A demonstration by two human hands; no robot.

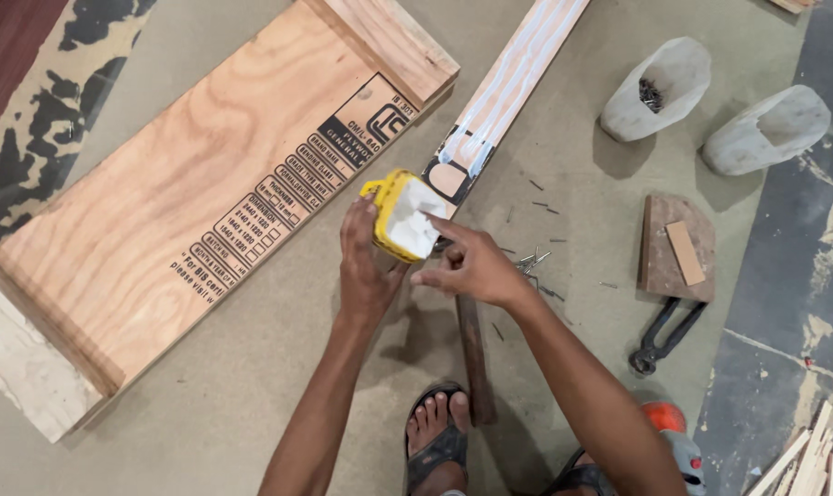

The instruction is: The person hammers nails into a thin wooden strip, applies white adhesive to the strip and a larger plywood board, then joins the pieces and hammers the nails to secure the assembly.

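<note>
1. A yellow tub (403,215) of white paste is held above the floor, just over the near end of a glue-streaked strip (506,84)
2. The tub is judged light, stiff-walled and likely slippery where smeared; it is best gripped around its sides
3. The left hand (365,266) is clasped around the tub; the right hand (471,266) has its fingers dipped into the paste, nothing being grasped
4. Counted: 1 tub, 1 plywood board (196,197), 2 white scoops (660,87), 1 pair of pincers (664,335), 1 wood block (678,248)
</note>
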